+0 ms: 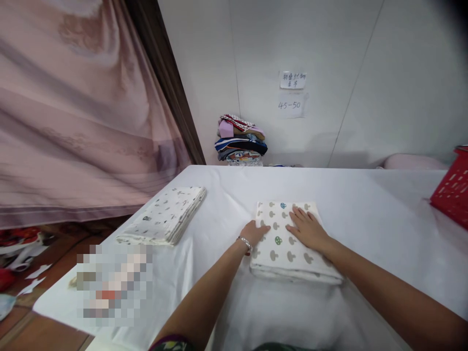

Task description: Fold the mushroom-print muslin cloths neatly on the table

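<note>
Both hands [309, 229] press the folded cloth [292, 243]; second stack [164, 217] aside.

A folded printed cloth [164, 217] lies left on the white bench [365, 204]. Far behind sits a clothes pile [240, 141]; a red basket [453, 192] stands right.

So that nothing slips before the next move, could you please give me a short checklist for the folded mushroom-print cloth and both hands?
1. Mushroom-print cloth folded and flat on the white table cover: ok.
2. Right hand open, palm down on top of the cloth: ok.
3. Left hand touching the cloth's left edge: ok.
4. Layers lined up at every edge: cannot tell.
5. Second folded cloth lies apart, to the left: ok.
6. Red basket stands apart at the far right: ok.
</note>
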A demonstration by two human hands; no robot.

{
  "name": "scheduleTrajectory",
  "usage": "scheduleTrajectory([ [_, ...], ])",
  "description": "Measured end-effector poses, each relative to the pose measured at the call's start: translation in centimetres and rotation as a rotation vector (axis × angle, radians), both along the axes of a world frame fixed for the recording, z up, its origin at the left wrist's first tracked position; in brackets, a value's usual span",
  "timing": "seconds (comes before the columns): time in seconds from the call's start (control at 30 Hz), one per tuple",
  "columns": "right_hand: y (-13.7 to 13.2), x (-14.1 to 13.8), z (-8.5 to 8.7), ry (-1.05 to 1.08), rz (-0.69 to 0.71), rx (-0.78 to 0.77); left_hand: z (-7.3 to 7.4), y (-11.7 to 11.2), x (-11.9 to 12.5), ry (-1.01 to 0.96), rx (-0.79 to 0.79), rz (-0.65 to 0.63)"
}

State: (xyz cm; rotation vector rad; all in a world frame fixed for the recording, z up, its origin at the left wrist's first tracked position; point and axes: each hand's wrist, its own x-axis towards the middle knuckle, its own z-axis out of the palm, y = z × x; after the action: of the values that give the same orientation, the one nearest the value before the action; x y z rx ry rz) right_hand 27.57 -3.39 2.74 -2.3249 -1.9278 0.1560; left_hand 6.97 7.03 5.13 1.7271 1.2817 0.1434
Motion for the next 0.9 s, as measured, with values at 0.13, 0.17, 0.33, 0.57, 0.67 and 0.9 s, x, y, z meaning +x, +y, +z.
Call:
scheduleTrajectory([
  [0.13,0.9,-0.1,2.0,0.019,-0.007,-0.018,0.4,-0.3,0.2,0.096,0.087,-0.005],
  [0.17,1.4,-0.2,2.4,0.007,-0.011,0.000,0.5,-0.3,0.2,0.098,0.089,-0.001],
  [0.33,2.9,-0.1,1.3,-0.053,-0.031,0.028,0.5,0.3,-0.1,-0.001,0.021,0.050],
  [0.57,3.3,0.1,1.0,0.020,-0.043,-0.038,-0.7,0.6,-0.2,-0.171,-0.196,0.075],
  [0.67,4.4,-1.3,2.6,0.053,0.013,-0.002,-1.0,0.4,-0.1,-0.189,-0.117,0.060],
  [0.9,6.6,-5.2,1.3,0.065,0.227,0.070,-1.1,0.2,0.1,-0.036,0.081,0.051],
])
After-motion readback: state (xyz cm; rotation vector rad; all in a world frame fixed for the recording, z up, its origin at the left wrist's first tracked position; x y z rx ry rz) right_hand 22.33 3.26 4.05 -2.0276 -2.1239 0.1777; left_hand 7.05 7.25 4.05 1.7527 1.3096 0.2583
